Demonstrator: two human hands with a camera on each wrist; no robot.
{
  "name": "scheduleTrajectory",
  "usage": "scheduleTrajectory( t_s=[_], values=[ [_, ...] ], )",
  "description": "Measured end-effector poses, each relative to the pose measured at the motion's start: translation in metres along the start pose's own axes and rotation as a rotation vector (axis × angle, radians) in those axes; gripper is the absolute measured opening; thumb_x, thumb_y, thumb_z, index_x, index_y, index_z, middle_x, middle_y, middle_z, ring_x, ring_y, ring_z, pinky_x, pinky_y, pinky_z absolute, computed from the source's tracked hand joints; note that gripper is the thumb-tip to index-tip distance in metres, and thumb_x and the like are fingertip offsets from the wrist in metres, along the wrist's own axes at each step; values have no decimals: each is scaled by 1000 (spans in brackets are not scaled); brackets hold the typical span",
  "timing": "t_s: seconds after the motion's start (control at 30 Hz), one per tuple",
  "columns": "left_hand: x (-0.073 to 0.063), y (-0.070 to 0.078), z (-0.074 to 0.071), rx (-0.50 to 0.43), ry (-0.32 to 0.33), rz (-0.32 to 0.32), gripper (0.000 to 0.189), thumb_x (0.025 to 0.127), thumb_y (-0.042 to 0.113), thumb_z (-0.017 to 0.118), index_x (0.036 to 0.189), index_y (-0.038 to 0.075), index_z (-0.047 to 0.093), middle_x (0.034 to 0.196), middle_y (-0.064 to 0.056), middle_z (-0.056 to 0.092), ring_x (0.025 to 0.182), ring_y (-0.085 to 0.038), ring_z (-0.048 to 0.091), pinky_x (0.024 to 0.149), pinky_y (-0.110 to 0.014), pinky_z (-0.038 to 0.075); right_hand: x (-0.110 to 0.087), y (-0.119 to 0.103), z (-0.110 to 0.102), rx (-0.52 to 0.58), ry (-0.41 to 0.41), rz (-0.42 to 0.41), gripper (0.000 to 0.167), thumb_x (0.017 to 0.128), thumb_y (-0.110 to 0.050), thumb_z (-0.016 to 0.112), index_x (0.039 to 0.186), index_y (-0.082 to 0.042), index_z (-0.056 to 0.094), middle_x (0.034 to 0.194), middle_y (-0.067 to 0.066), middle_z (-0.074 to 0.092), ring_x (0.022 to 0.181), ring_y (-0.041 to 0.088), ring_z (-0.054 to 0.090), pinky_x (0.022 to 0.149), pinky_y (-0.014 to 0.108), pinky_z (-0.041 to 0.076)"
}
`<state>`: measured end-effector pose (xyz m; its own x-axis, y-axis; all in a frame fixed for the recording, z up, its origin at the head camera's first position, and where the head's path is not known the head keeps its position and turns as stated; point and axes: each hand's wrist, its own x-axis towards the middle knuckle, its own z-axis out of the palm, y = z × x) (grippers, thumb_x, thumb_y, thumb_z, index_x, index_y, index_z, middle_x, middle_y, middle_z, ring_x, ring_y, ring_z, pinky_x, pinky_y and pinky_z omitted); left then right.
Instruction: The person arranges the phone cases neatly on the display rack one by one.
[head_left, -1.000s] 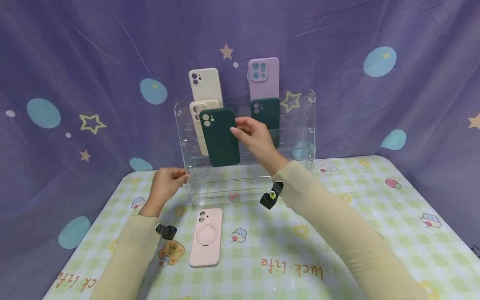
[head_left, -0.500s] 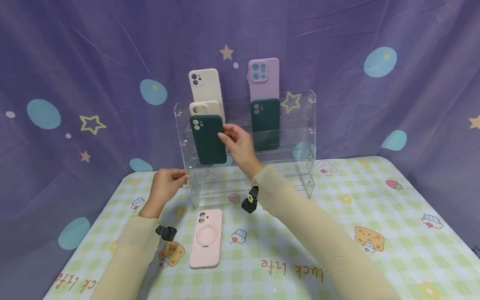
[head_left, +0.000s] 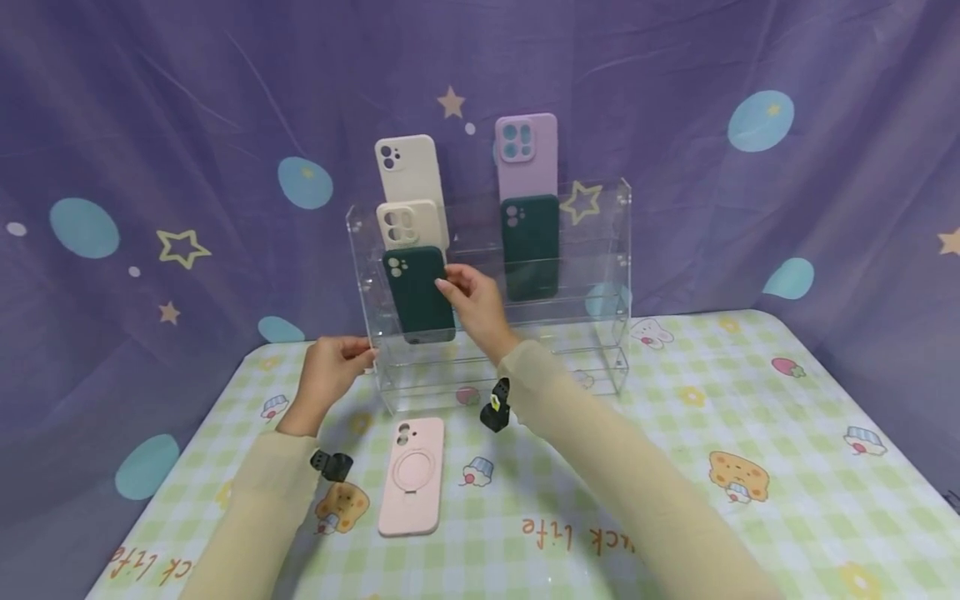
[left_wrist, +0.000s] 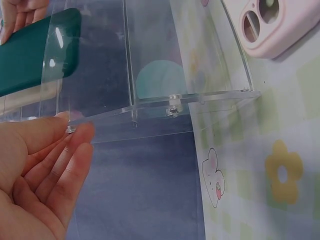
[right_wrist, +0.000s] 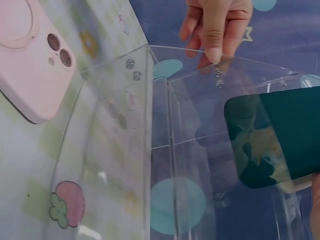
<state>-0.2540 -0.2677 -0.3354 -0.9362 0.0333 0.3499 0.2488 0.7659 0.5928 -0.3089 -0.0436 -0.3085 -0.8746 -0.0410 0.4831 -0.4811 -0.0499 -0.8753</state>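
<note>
My right hand [head_left: 480, 308] pinches a dark green phone case [head_left: 416, 292] by its right edge. The case leans at the left of a clear acrylic display rack [head_left: 577, 333], and its lower end shows through a clear front panel [right_wrist: 255, 130] in the right wrist view. Directly behind it stands a cream phone case [head_left: 435, 218], partly hidden, with a white phone case [head_left: 414, 175] above. At the rack's left side panel, my left hand [head_left: 330, 371] holds the edge between thumb and fingers, close to a metal screw [left_wrist: 71, 129] in the left wrist view.
On the rack's right side stand a purple phone case [head_left: 540, 171] and another dark green case [head_left: 534, 250]. A pink phone case [head_left: 412, 508] with a ring lies on the checked tablecloth [head_left: 600, 467] in front. A purple curtain [head_left: 637, 75] hangs behind.
My right hand has brought the green case left and then down, from in front of the rack to behind a lower clear panel. The left hand stays on the side panel.
</note>
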Motion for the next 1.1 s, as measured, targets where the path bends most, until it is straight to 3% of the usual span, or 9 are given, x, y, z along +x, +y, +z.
scheduleTrajectory(
  t_s=[0.3,0.67,0.83,1.03,1.1],
  values=[
    [-1,-1,0,-1,-1,-9,22,89,11,66,101,-8,70,87,-20,71,71,-27,69,59,-25,53,-3,5,0,-91,-92,101,28,90,-10,64,113,6,63,108,19,67,99,24,64,85,28,51],
    [-3,0,0,1,-1,-12,23,89,12,65,101,-7,69,87,-20,71,70,-27,69,60,-31,54,3,-2,-9,-200,-267,247,30,93,-11,60,118,5,60,117,18,64,105,25,60,87,31,50],
    [-3,-1,0,10,4,-11,22,89,12,66,100,-7,70,86,-19,71,69,-26,69,58,-28,54,5,-3,-13,-311,-318,231,32,94,-12,58,121,6,59,118,18,63,103,26,62,84,32,52],
    [0,0,0,15,13,11,22,89,12,66,99,-6,70,85,-19,71,68,-26,69,59,-30,54,3,-14,-13,-503,-284,187,32,94,-18,59,119,2,63,117,14,65,106,21,63,88,30,50],
    [1,0,0,19,11,10,21,89,12,66,99,-6,71,85,-19,71,68,-25,69,59,-30,54,0,-19,-13,-560,-268,166,30,94,-20,61,115,0,66,113,11,67,100,17,65,84,27,52]
  ],
)
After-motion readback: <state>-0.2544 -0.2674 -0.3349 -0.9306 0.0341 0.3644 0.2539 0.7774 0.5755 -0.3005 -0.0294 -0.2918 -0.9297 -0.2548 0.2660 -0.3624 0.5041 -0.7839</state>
